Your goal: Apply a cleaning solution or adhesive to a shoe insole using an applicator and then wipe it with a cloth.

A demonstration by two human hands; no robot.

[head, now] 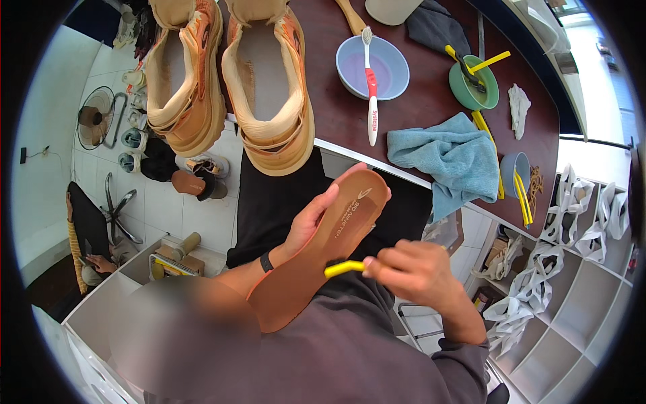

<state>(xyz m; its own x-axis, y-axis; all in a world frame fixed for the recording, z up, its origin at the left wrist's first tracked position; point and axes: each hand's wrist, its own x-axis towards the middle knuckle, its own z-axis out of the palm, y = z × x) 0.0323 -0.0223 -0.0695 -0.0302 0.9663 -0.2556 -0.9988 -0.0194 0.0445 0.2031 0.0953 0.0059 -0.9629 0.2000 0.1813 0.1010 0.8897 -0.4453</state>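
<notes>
A brown shoe insole [323,252] lies slantwise across my lap, its heel end raised toward the table. My left hand [308,217] grips it from the left and beneath, with the thumb along its edge. In my right hand [416,272] is a small yellow brush [345,267], its dark bristles at the insole's right edge near the middle. Whether the bristles press on the surface cannot be told. Two tan and orange sneakers [270,101] stand at the table's left edge, above the insole.
On the dark red table [323,116] are a blue bowl [398,76] with a toothbrush [372,86] across it, a green bowl [472,101] holding yellow brushes, a blue cloth [444,156] over the front edge and a small cup [509,171]. Shelves [580,303] flank the right; another person [98,262] sits left.
</notes>
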